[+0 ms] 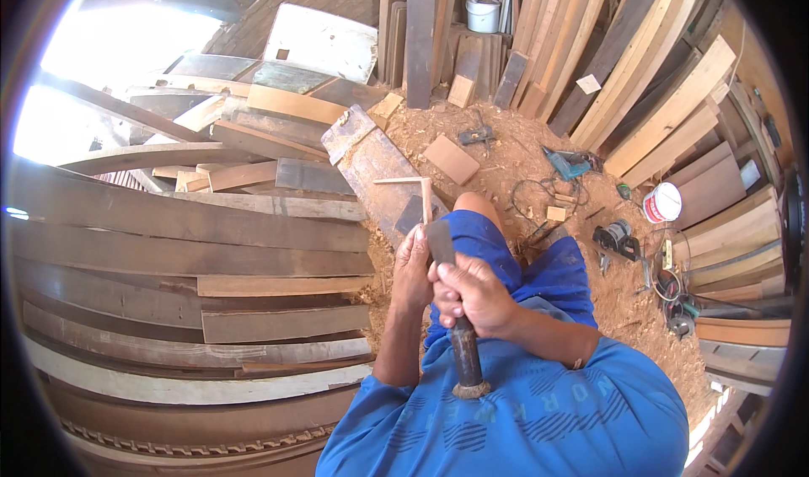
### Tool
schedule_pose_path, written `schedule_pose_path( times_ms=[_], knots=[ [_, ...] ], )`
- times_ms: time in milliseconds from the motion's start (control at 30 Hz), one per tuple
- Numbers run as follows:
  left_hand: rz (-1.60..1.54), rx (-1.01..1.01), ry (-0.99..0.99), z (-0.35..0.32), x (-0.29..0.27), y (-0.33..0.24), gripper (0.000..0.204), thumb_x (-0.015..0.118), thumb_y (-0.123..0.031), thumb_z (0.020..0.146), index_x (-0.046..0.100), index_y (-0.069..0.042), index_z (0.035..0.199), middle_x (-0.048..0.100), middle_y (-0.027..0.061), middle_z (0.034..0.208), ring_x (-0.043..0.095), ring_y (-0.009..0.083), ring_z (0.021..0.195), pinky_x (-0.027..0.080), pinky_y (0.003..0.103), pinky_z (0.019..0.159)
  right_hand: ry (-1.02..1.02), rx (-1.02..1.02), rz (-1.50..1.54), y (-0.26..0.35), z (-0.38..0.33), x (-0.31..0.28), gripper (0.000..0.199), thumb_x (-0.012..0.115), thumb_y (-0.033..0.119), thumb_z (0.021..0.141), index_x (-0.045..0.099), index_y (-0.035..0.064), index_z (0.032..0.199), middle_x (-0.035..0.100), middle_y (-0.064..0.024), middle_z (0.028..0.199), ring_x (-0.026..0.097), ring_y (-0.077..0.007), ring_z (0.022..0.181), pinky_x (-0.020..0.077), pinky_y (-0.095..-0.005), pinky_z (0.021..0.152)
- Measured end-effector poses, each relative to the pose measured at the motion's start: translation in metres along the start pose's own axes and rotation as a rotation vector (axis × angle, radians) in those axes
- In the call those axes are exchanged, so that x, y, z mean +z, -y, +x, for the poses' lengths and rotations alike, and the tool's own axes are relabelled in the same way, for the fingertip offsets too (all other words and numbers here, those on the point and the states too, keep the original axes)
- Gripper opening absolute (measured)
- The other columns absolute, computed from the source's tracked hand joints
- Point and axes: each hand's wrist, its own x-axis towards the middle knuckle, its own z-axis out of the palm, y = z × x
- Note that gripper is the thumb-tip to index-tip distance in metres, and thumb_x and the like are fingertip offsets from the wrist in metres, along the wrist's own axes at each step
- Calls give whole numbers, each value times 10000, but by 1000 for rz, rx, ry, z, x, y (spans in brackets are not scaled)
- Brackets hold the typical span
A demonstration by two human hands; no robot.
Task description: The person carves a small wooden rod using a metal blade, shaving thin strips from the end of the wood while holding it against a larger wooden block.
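On my left, long weathered boards (194, 249) lie stacked in rows, beside a worn plank (362, 152) sprinkled with wood dust. Over that plank stands a thin L-shaped wooden strip (426, 200), its lower end pinched between the thumb and fingers of my left grip (411, 266). Next comes the wood chisel (466, 352), its blade pointing away from me near the strip; whether they touch, I can't tell. My right grip (478, 293) is closed around the chisel, whose butt is at my blue shirt (539, 401). Farther right, a black power tool (617, 239) and a white bucket (662, 202) sit on the shavings-covered floor (624, 325).
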Motion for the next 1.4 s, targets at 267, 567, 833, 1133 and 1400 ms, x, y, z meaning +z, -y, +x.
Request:
schedule_pose_path(
  times_ms=[267, 567, 833, 1133, 1400],
  knots=[
    [411, 194, 56, -23, -14, 9, 333, 385, -276, 1060, 602, -52, 943, 541, -20, 738, 469, 58, 667, 399, 245, 584, 25, -30, -108, -7, -19, 2, 233, 488, 304, 1014, 499, 72, 992, 348, 41, 644, 383, -59, 501, 453, -279, 490],
    [385, 38, 63, -55, -19, 26, 338, 400, -265, 1053, 528, -71, 809, 473, -18, 704, 426, 74, 665, 386, 269, 580, -64, -87, -86, -3, -25, -6, 204, 473, 282, 1018, 492, 80, 1001, 349, 37, 636, 368, -64, 486, 437, -273, 482],
    [285, -185, -14, -83, -62, 73, 354, 415, -334, 1045, 573, -64, 880, 478, -21, 591, 425, 43, 465, 335, 219, 428, -141, -291, -212, 39, -42, -15, 219, 442, 271, 1033, 477, 62, 980, 367, 32, 643, 385, -64, 499, 436, -265, 483],
    [74, 67, -86, -2, -4, -2, 309, 397, -286, 1057, 578, -44, 994, 554, 16, 703, 514, 66, 657, 440, 261, 586, 41, -7, -66, -4, -3, 9, 210, 470, 282, 1020, 494, 74, 995, 363, 39, 662, 396, -65, 500, 459, -282, 500],
    [666, 352, 77, -48, -10, 10, 348, 399, -253, 1049, 528, -21, 824, 482, 107, 665, 479, 182, 589, 406, 350, 563, -8, -89, -121, -3, -30, 0, 225, 483, 301, 1015, 487, 76, 999, 350, 43, 634, 378, -60, 479, 443, -284, 489]
  ],
)
